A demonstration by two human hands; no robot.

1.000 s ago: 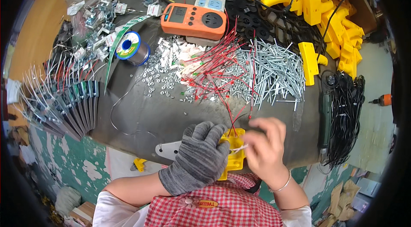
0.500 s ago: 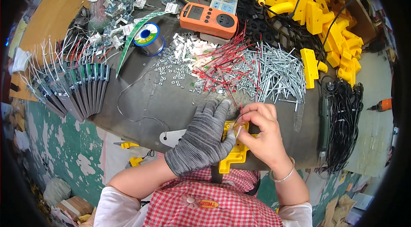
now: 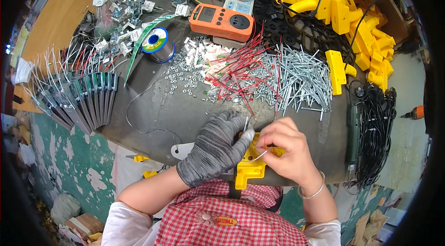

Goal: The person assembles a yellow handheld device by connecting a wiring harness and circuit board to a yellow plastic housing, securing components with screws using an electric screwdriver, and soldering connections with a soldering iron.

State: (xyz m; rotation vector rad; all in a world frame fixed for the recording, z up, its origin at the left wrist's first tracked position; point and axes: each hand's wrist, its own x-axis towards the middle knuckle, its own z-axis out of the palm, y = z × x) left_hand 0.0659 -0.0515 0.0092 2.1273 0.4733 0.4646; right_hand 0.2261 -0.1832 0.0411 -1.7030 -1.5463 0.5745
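A yellow plastic housing (image 3: 249, 172) lies at the near edge of the bench, partly covered by my hands. My left hand (image 3: 218, 146), in a grey knitted glove, is closed over its left side. Between that thumb and forefinger, a short thin wire (image 3: 247, 123) sticks up. My bare right hand (image 3: 288, 146), with a bracelet on the wrist, pinches at the housing's right side. A white wire (image 3: 261, 155) runs from its fingertips toward the housing. Whatever else lies inside the housing is hidden by my fingers.
Beyond my hands are piled long screws (image 3: 301, 79), red-wired indicator lights (image 3: 238, 70) and small nuts (image 3: 183, 79). Behind them stand an orange meter (image 3: 221, 22) and a solder spool (image 3: 158, 45). Yellow housings (image 3: 366, 37) heap at far right; black cables (image 3: 374, 134) hang right, wired strips (image 3: 76, 97) left.
My right hand has drawn slightly down and away from my left fingertips, and the white wire now shows between it and the housing. My left thumb has lifted a little.
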